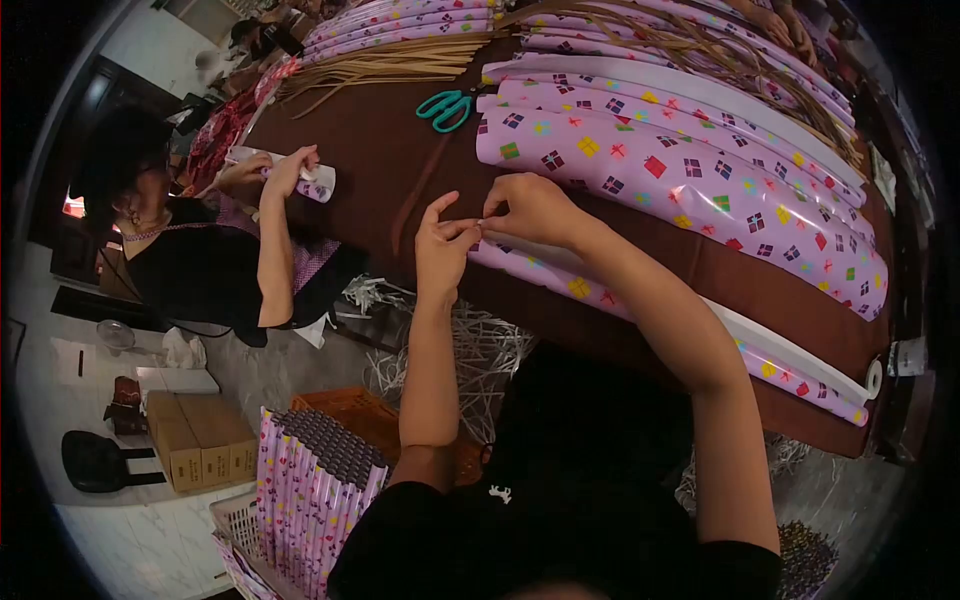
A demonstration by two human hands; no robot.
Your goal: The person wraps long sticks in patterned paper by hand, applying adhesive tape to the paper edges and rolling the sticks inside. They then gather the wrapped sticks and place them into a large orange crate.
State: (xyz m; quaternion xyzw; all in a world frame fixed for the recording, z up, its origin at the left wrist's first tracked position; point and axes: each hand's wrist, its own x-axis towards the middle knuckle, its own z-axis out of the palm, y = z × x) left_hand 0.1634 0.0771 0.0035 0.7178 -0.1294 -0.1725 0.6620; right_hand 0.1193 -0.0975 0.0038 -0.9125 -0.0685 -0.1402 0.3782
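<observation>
My left hand (pixel 440 250) and my right hand (pixel 538 210) meet fingertip to fingertip at the near side of the table. Both are pinched closed, and whatever sits between the fingertips is too small to make out. Some fingers of my left hand point up, away from the pinch. Just below my right hand and forearm lies a narrow roll of pink wrapping paper (pixel 578 287) printed with gift boxes. My forearm covers its middle. A white paper roll (pixel 800 345) runs alongside its right part.
Broad pink wrapping sheets (pixel 690 180) lie across the brown table (pixel 370 140). Teal-handled scissors (pixel 445 110) and brown strips (pixel 400 68) are behind. At left, a co-worker's hands (pixel 285 175) hold a roll. Finished rolls (pixel 310 500) stand in a white basket (pixel 235 520) below.
</observation>
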